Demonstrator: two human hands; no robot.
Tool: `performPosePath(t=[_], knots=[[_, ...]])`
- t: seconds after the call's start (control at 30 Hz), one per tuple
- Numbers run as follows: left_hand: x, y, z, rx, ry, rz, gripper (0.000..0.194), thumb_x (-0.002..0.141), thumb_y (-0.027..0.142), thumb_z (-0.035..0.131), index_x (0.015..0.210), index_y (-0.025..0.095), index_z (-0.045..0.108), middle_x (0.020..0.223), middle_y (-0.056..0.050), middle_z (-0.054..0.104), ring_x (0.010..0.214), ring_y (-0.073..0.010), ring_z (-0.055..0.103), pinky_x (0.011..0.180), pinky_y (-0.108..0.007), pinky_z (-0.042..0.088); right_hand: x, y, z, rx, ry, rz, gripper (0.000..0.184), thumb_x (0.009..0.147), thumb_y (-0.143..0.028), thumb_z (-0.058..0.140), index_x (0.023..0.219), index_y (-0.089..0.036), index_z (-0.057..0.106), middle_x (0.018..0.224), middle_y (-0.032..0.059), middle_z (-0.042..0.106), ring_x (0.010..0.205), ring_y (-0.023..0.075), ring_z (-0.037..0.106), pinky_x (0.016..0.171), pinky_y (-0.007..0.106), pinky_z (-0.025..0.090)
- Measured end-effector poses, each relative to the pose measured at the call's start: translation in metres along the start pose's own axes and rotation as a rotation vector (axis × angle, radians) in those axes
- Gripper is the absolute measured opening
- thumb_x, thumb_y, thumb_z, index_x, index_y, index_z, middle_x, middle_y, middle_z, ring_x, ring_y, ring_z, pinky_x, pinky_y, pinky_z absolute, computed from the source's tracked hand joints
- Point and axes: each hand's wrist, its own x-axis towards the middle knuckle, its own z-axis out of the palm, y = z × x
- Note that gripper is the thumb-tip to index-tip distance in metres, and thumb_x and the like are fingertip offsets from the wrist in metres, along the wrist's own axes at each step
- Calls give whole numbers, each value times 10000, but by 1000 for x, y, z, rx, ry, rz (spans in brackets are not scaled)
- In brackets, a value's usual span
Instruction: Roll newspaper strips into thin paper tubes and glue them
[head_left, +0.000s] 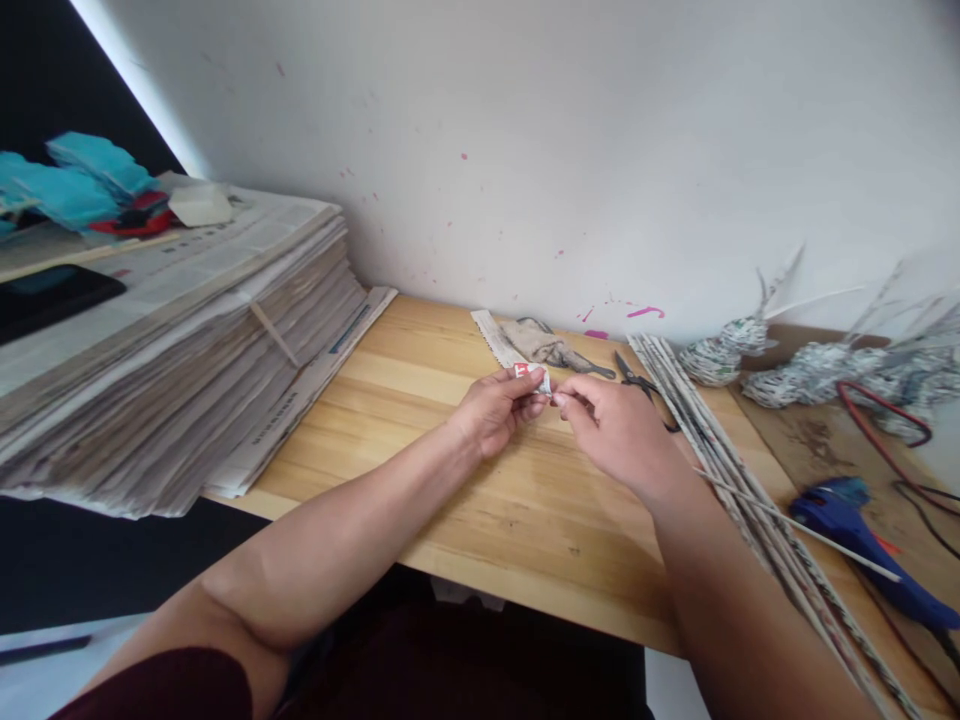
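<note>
Over the middle of the wooden table, my left hand (496,410) is closed, its thumb pressing on a strip of newspaper (491,340) with red print. The strip runs from between the fingers up towards the wall. At its near end, the fingertips of my right hand (622,430) pinch together on the paper, close beside the left fingers. How tightly the paper is folded or rolled there is too small to tell. Behind the hands lies a crumpled greyish cloth (532,342). A pair of black scissors (637,382) is partly hidden behind my right hand.
Thin rolled newspaper sticks (697,430) lie beside my right forearm. On cardboard (795,440) at the right are a blue glue gun (862,540) and woven paper shapes (795,372). A tall newspaper stack (187,370) stands left, bearing a black phone (60,295) and blue items (97,170).
</note>
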Motion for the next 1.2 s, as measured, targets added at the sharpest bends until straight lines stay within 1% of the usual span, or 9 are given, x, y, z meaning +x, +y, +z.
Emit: performPosePath(t=[0.17,0.23,0.37,0.47,0.53,0.63,0.87,1.03,1.2], knots=[[-2,-1,2,-41,-56,-30,48,819,30,657,839,58,692,784,-63,691,661,-61,648,641,-130,535,2,4,0,-28,1,38,215,916,-274,471,768,-208,612,685,25,664,592,161,543,573,290,287],[-1,-2,2,-28,-59,-28,86,791,-11,661,832,56,696,800,-68,699,674,-63,651,634,-125,524,2,5,-1,-40,-14,51,221,917,-274,467,767,-207,615,696,31,676,615,168,563,577,287,296],[0,-4,1,6,14,-13,104,743,-18,704,806,64,696,755,-46,685,601,-48,611,555,-123,483,2,5,0,2,-48,37,223,930,-265,457,800,-207,629,744,32,696,676,173,604,602,280,327],[0,-4,2,22,62,-9,89,752,-12,696,800,63,687,772,-59,685,630,-71,631,593,-151,509,2,5,3,-5,10,21,120,881,-299,567,865,-208,643,783,30,710,683,176,608,607,277,335],[-1,-3,3,32,74,-8,81,765,-14,678,797,60,681,793,-74,689,655,-84,646,621,-165,523,2,5,5,-44,57,5,108,848,-315,619,867,-214,652,773,26,708,663,175,596,596,276,319],[0,-2,3,36,75,-6,82,766,-11,677,800,64,678,803,-74,687,662,-86,645,614,-163,520,2,4,5,-112,77,-14,125,872,-312,585,839,-222,664,704,20,682,616,171,564,575,283,280],[3,-4,-2,33,54,10,75,739,18,718,762,74,675,735,-39,657,607,-65,602,560,-151,484,1,1,0,-82,-71,-8,271,940,-273,446,751,-195,624,710,48,664,680,187,582,605,292,300],[2,-3,-1,33,60,12,92,712,37,758,766,65,690,755,-57,668,629,-68,604,590,-158,484,1,1,1,-40,-6,-1,120,864,-323,593,852,-212,638,766,31,683,683,184,581,595,282,302],[1,-2,1,22,70,8,90,719,37,754,776,68,691,715,-29,642,585,-42,564,556,-137,460,0,-1,0,-87,-3,-30,291,926,-346,495,687,-206,582,637,16,608,599,159,513,562,292,245]])
